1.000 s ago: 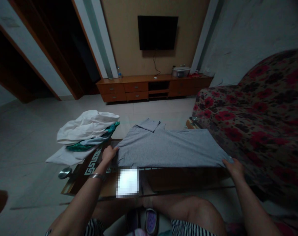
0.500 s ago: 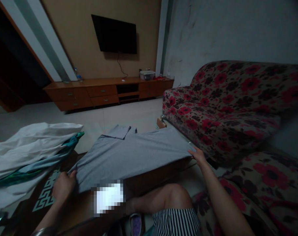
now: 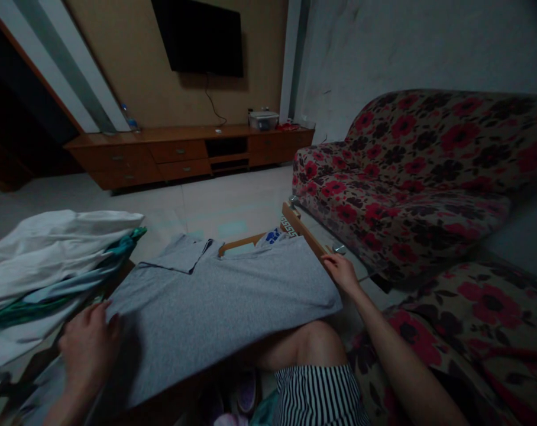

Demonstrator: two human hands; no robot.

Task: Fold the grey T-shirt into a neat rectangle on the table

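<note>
A grey T-shirt (image 3: 215,313) lies spread over a low table, its near edge hanging towards my knee and one sleeve folded back at the far left. My left hand (image 3: 91,343) rests on the left part of the shirt, its fingers loosely bent and apart. At the shirt's right edge is my right hand (image 3: 343,273), fingers stretched out beside the cloth and the table's wooden rim (image 3: 310,234). The lower right corner of the shirt droops free below that hand.
A pile of white and green clothes (image 3: 60,254) lies to the left. A flowered sofa (image 3: 410,160) stands on the right. Across the floor is a wooden TV cabinet (image 3: 180,154) beneath a wall television (image 3: 201,38). Shoes (image 3: 246,393) lie below my knee.
The shirt has come nearer and now covers the table's front left, baring part of the far rim. My left hand has moved left and nearer; my right hand has let go of the shirt's edge.
</note>
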